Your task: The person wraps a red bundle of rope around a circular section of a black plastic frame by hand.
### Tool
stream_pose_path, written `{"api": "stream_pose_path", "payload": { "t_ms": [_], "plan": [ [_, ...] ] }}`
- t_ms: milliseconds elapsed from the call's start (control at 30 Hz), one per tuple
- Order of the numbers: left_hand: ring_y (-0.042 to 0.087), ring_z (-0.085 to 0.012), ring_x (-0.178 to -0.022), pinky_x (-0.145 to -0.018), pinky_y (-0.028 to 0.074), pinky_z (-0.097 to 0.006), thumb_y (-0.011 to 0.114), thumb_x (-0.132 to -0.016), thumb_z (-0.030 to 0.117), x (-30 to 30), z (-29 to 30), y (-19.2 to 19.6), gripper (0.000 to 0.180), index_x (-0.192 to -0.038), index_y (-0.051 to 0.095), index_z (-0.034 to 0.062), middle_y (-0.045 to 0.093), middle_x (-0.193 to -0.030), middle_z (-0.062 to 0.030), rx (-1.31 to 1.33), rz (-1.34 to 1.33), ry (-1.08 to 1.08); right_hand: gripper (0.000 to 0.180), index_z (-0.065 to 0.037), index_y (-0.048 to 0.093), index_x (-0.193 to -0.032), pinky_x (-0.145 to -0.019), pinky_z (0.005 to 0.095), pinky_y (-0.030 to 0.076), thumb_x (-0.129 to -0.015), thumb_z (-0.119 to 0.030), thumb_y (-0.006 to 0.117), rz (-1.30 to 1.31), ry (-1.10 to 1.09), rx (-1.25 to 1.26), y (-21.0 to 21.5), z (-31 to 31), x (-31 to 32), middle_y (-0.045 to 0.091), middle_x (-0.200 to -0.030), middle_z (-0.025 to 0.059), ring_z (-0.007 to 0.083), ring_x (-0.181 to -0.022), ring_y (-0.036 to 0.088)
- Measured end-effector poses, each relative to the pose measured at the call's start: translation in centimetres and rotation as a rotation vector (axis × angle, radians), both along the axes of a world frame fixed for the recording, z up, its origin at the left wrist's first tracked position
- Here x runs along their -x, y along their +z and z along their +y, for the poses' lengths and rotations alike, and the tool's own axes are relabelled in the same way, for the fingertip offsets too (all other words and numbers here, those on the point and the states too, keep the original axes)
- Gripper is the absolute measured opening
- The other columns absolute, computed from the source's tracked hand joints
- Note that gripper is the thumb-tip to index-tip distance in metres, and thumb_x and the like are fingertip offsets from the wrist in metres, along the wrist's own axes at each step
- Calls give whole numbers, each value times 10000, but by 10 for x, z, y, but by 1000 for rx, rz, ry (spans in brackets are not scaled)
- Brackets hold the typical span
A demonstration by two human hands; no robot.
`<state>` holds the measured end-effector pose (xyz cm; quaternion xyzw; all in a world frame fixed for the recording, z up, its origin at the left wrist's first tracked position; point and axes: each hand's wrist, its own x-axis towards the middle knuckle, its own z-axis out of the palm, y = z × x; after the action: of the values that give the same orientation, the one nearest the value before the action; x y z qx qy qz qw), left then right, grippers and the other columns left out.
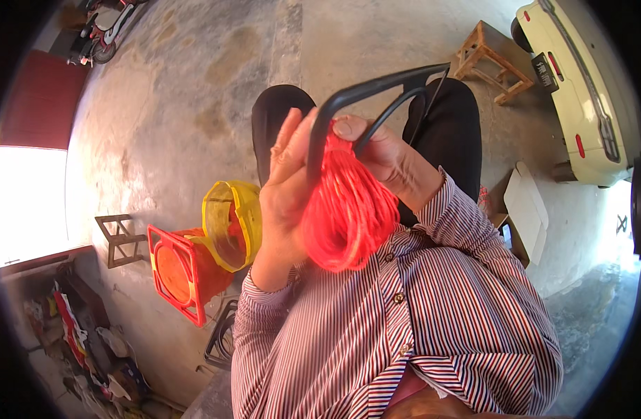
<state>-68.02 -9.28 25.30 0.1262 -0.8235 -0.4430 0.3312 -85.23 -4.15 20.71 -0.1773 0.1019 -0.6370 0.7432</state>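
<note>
Far left there's a bright doorway next to a dark red shutter (41, 98), and up in the top corner one small red scooter (100, 31) parked on the bare concrete floor (195, 91). Below that, a messy pile of coloured scraps (83, 349) along the wall, too jumbled to count. One little dark metal frame stand (118, 239) sits on the floor, then two plastic woven baskets lying on their sides and touching: one orange-red basket (181, 272) and one translucent yellow basket (231, 223) leaning on it. Just below them, a coil of black strapping (222, 335). Now the middle: the left hand (285, 188) is half open, fingers stretched up and palm pressed against the side of one thick bundle of bright orange-red plastic cord (348, 209), held up close above the lap and the red, white and blue striped shirt (404, 321). The right hand (386, 157) is closed, thumb pinching one black plastic forked strip (376, 91) right at the top of the bundle, with the strip sticking up and off to the right. Further right there's one wooden stool (491, 59), one open cardboard box (523, 209) with a plain pale flap, no label I can make out, and one cream-coloured car rear (578, 91) with two red lights and a dark plate.
</note>
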Motion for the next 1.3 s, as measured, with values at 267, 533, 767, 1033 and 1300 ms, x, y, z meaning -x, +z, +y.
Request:
{"api": "stream_pose_path", "payload": {
  "t_ms": [267, 533, 767, 1033, 1300],
  "plan": [
    [241, -403, -1450, -1152, 197, -458, 687, -718, 60, -6, -5, -2, 142, -845, 666, 0, 346, -1529, -207, -191, -2, 70, 319, -69, 646, -1082, -873, 437, 531, -882, -317, 655, 37, -508, -343, -58, -9, 35, 681, -1105, 88, 210, -1022, 639],
    [634, -216, -791, -771, 493, -360, 700, -806, 109, -15, -12, -15, 160, -884, 635, -14, 630, -1015, -167, -785, 48, 103, 354, -58, 634, -989, -1030, 468, 417, -897, -399, 621, -239, -578, 34, -19, 40, 34, 666, -1002, 96, 293, -1068, 607],
    [602, -173, -642, -588, 499, -288, 658, -855, 80, -7, -15, -18, 315, -1128, 541, -23, 620, -768, -99, -819, 108, -28, 644, -39, 518, -985, -768, 366, 447, -951, -661, 355, 41, -365, 179, 14, 60, 6, 610, -798, 106, 247, -783, 550],
    [595, -192, -635, -588, 507, -302, 624, -872, 56, -10, -19, -30, 226, -1070, 553, -26, 612, -766, -133, -830, 111, 68, 516, -54, 568, -1026, -984, 491, 409, -1008, -527, 362, -165, -594, 171, 24, 65, 60, 525, -754, 23, 222, -781, 563],
    [590, -176, -631, -612, 493, -285, 615, -885, 70, -10, -17, -28, 177, -1019, 605, -46, 627, -767, -121, -786, 33, 149, 327, -30, 557, -1162, -984, 521, 446, -982, -281, 449, -11, -718, -71, 15, 59, 88, 629, -1123, 192, 356, -1082, 591]
  ]
}}
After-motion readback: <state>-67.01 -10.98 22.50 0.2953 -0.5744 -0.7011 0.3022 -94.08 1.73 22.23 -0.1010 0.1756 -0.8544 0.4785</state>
